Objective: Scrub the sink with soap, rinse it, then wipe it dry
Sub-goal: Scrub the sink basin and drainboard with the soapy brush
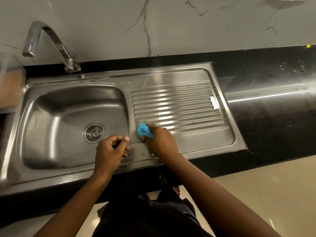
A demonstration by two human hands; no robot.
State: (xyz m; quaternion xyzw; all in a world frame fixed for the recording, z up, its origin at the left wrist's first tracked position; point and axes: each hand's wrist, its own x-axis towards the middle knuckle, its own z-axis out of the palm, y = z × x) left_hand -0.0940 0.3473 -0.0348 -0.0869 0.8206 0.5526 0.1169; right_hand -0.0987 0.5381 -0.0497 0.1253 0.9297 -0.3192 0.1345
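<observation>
where the right hand (pixel 160 141) works: it grips a blue sponge (pixel 144 131) and presses it on the near left corner of the draining board (pixel 174 103), just right of the basin.
left hand (pixel 111 151): fingers curled in a loose fist, nothing seen inside, over the basin's near right corner.
sink (pixel 51 103): steel, set into a black desk (pixel 265 69); drain (pixel 94 132) in the basin floor.
tap (pixel 49 40): curved, behind the basin's far left side.
droplets (pixel 68 177): on the sink's front rim.
</observation>
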